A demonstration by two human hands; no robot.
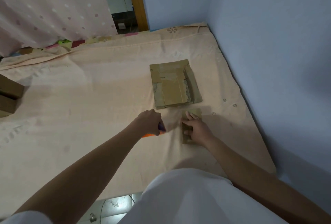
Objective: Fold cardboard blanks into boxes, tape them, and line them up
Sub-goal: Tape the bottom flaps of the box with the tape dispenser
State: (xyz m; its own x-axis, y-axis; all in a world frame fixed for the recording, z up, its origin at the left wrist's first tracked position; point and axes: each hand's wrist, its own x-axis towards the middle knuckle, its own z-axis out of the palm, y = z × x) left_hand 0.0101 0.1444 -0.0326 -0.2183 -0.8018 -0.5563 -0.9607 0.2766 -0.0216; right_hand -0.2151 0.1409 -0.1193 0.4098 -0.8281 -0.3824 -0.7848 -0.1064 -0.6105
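Observation:
A stack of flat cardboard blanks (pixel 174 84) with old tape strips lies on the peach bedsheet, right of centre. Just in front of it lies a small cardboard piece (pixel 196 112). My right hand (pixel 195 128) rests on that piece with the fingers spread over it. My left hand (pixel 149 122) grips an orange and purple tool (pixel 161 130), partly hidden by the fist, a short way left of the small piece. What kind of tool it is I cannot tell.
The bed (pixel 89 107) fills the view, with blue walls (pixel 268 44) along its right and far sides. Brown folded boxes (pixel 9 94) stand at the left edge. A dotted pink curtain (pixel 44 8) hangs at the back left. Tiled floor (pixel 116 205) shows below the near edge.

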